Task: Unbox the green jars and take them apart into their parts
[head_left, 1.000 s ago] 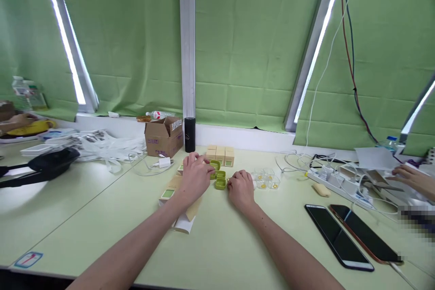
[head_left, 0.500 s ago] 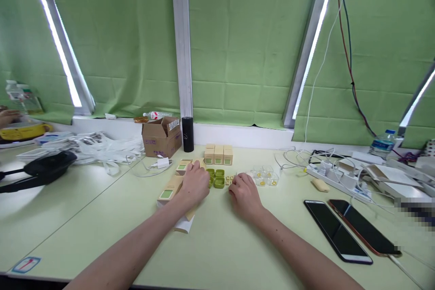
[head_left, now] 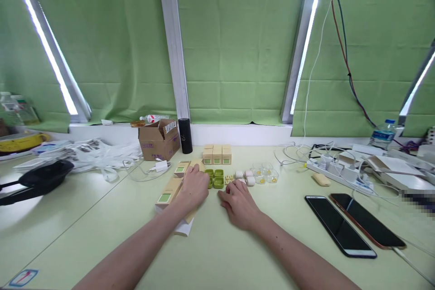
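Observation:
My left hand (head_left: 193,188) is curled, knuckles up, over the kraft boxes (head_left: 170,190) with pale green labels. Its fingertips are hidden, so I cannot tell what they hold. Just right of it sit several small green square cups (head_left: 218,183). My right hand (head_left: 239,204) rests low on the table, fingers slightly bent and apart, with nothing visible in them. Beyond its fingers lie small yellow pieces (head_left: 229,178) and white and pinkish short cylinders (head_left: 250,181). Clear cups (head_left: 261,179) with yellow bits inside stand to their right.
Three small kraft boxes (head_left: 217,155) stand in a row behind. Further left are an open cardboard box (head_left: 159,145) and a black cylinder (head_left: 185,136). Two phones (head_left: 340,226), a power strip (head_left: 335,176) and tangled cables occupy the right side. A black strapped item (head_left: 47,179) lies left.
My right hand has moved left and slightly toward me, uncovering the white and pinkish cylinders. My left hand stays almost in place. The view has shifted slightly.

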Demonstrator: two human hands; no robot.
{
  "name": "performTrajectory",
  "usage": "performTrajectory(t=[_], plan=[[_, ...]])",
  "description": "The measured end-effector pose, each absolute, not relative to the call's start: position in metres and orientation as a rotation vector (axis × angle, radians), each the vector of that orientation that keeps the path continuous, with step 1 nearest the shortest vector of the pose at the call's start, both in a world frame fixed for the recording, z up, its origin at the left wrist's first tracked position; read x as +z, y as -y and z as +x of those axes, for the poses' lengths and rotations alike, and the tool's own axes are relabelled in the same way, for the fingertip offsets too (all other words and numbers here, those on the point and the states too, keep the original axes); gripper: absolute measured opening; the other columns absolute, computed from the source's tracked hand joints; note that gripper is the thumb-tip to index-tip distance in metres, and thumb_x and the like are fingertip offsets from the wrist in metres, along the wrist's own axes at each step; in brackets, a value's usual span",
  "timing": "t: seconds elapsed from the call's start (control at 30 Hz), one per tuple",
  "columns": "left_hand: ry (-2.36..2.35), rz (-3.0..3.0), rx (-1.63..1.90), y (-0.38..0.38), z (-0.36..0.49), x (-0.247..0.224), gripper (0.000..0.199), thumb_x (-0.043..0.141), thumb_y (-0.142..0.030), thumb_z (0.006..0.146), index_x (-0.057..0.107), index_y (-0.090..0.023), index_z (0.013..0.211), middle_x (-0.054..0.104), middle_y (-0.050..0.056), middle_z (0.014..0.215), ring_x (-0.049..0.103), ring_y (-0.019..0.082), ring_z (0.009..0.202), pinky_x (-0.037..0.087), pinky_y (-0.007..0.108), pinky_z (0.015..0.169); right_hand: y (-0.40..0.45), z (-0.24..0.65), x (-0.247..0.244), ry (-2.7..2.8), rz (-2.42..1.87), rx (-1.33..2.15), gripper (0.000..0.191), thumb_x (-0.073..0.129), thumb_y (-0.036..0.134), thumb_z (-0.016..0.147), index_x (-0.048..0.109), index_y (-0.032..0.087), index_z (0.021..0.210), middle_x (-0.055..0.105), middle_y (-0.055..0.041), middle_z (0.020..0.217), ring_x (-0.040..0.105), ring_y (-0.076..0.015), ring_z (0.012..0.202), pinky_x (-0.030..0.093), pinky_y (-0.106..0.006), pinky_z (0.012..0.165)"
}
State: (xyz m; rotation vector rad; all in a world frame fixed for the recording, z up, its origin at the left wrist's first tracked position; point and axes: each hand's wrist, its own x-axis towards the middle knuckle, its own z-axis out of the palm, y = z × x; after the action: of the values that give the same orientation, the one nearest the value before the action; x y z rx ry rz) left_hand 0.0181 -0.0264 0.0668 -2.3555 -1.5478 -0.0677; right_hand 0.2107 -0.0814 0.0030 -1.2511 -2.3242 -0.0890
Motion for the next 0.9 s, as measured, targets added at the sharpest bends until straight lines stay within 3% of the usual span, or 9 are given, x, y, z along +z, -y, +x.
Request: performTrajectory(t=[0.33,0.6,0.7,0.83,0.9], plan=[[1.548,-2.345,-0.085,0.02,0.018,0.059,0.018,0.061,-0.007,0.074,0.075,-0.018,0.081,0.076,0.019,0.086,0.057,0.036,0.108,0.037,0.044,0.088,0.08,0.208,0.004,2.357,-1.312,-0.154,0.037,0.056,0.031,0.101,0.06,0.022,0.137,0.059,-0.0119,0.111,0.045,-0.028,0.108,0.035,-0.043,0.097],[1.552,-2.336,-0.094,0.018,0.019,0.06,0.016,0.063,-0.008,0.074,0.075,-0.018,0.079,0.076,0.02,0.086,0.058,0.036,0.108,0.036,0.044,0.088,0.078,0.206,0.003,2.362,-1.335,-0.171,0.041,0.054,0.035,0.102,0.059,0.021,0.14,0.06,-0.0133,0.111,0.045,-0.0294,0.107,0.035,-0.046,0.099],[1.541,-2.329,-0.092,0.02,0.019,0.06,0.017,0.062,-0.009,0.075,0.076,-0.017,0.08,0.076,0.02,0.087,0.058,0.036,0.108,0.035,0.044,0.088,0.078,0.207,0.004,2.356,-1.327,-0.179,0.035,0.055,0.034,0.101,0.062,0.021,0.133,0.06,-0.0123,0.11,0.046,-0.0284,0.105,0.036,-0.044,0.098],[1.509,-2.327,-0.104,0.022,0.018,0.065,0.017,0.061,-0.011,0.079,0.077,-0.016,0.081,0.076,0.021,0.086,0.058,0.037,0.105,0.035,0.046,0.087,0.081,0.209,0.008,2.34,-1.229,-0.22,0.015,0.058,0.025,0.096,0.071,0.021,0.104,0.063,-0.0095,0.103,0.048,-0.0262,0.103,0.035,-0.041,0.094],[1.497,-2.318,-0.13,0.022,0.016,0.07,0.017,0.061,-0.014,0.08,0.077,-0.016,0.08,0.076,0.021,0.085,0.057,0.038,0.105,0.035,0.047,0.086,0.084,0.21,0.008,2.367,-1.169,-0.251,0.014,0.058,0.021,0.094,0.071,0.02,0.09,0.066,-0.0084,0.093,0.052,-0.0249,0.098,0.036,-0.039,0.088]])
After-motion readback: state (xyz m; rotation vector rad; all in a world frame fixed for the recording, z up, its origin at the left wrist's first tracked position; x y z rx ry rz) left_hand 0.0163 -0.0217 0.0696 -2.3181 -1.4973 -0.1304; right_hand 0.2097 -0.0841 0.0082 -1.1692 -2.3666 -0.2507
